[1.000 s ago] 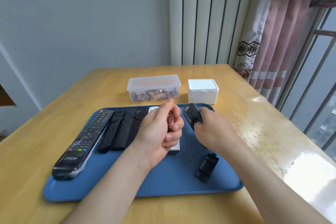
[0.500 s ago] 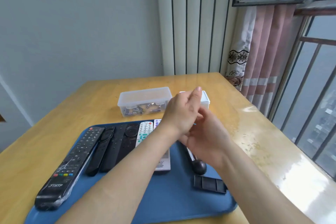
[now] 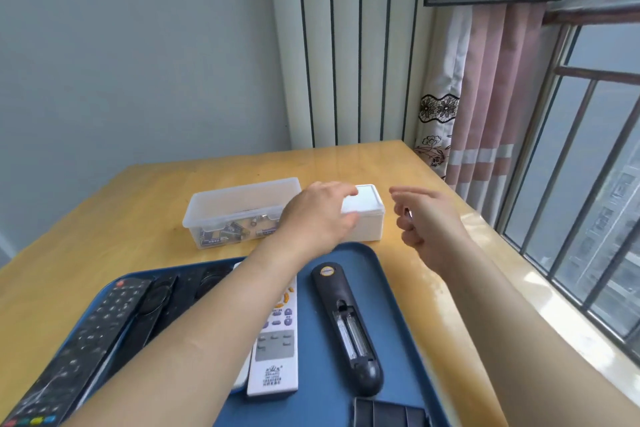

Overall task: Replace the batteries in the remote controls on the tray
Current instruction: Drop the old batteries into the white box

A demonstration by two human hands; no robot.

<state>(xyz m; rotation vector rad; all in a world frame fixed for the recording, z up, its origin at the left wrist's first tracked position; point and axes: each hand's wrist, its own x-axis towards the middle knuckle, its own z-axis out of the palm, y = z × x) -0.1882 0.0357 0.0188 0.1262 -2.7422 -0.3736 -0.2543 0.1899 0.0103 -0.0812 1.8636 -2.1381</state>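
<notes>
On the blue tray [image 3: 317, 407] a black remote [image 3: 346, 326] lies face down, its battery bay open and empty. Its loose black cover [image 3: 391, 414] rests at the tray's near edge. A white remote [image 3: 277, 350] lies to its left, partly under my left forearm, and several black remotes [image 3: 86, 340] fill the tray's left side. My left hand [image 3: 318, 215] grips the left end of the small white lidded box [image 3: 367, 208] behind the tray. My right hand [image 3: 422, 218] hovers just right of that box, fingers curled around a small battery [image 3: 409, 213] whose metallic end peeks out.
A clear lidded box [image 3: 239, 211] with several batteries inside stands left of the white box on the wooden table [image 3: 86, 236]. The table's right edge runs along a barred window [image 3: 571, 201] with a pink curtain [image 3: 485, 114].
Both hands have left the black remote, which now lies on the tray, and have reached forward. My left hand has landed on the white box; my right hand has moved to its right.
</notes>
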